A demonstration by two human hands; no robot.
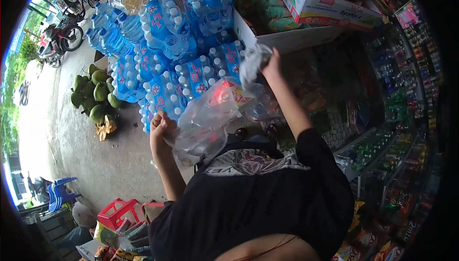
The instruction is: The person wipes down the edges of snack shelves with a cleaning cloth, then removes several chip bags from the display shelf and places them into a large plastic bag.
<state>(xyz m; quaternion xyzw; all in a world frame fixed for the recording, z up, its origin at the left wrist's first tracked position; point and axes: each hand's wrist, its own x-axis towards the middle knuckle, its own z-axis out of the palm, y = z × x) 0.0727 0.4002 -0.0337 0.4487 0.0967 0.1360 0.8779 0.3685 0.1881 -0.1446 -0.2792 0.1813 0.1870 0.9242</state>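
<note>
My left hand point(163, 126) is closed in a fist on the edge of a large clear plastic bag point(203, 127). The bag stretches out to the right, crumpled, with a red and yellow printed patch point(230, 92) showing near its upper end. Raised higher, my right hand point(272, 66) grips a crumpled greyish-white cloth point(254, 62), which hangs down beside the bag's upper end. Behind both hands are stacked blue shrink-wrapped packs of water bottles point(195, 77).
An open carton point(306, 40) holds green packets, with a red and white box point(330, 10) on top. Green coconuts point(95, 91) lie on the concrete floor at left. Shelves of drinks point(399, 136) line the right. A red stool point(118, 213) stands lower left, and motorbikes point(60, 41) are parked outside.
</note>
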